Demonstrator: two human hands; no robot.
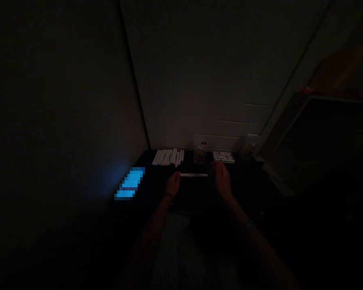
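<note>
The scene is very dark. My left hand is closed on the left end of a white marker, which lies level and points right. Just past the marker's other end is my right hand, its fingers curled together and slightly blurred. What those fingers hold, if anything, is hidden. Behind my left hand, a row of white markers lies side by side on the dark table. A flat stack of white markers sits behind my right hand.
A clear plastic case stands between the two marker groups, and another clear case stands at the back right. A glowing blue, pixelated screen lies at the left. Walls close off the table's left and back; a dark panel stands at right.
</note>
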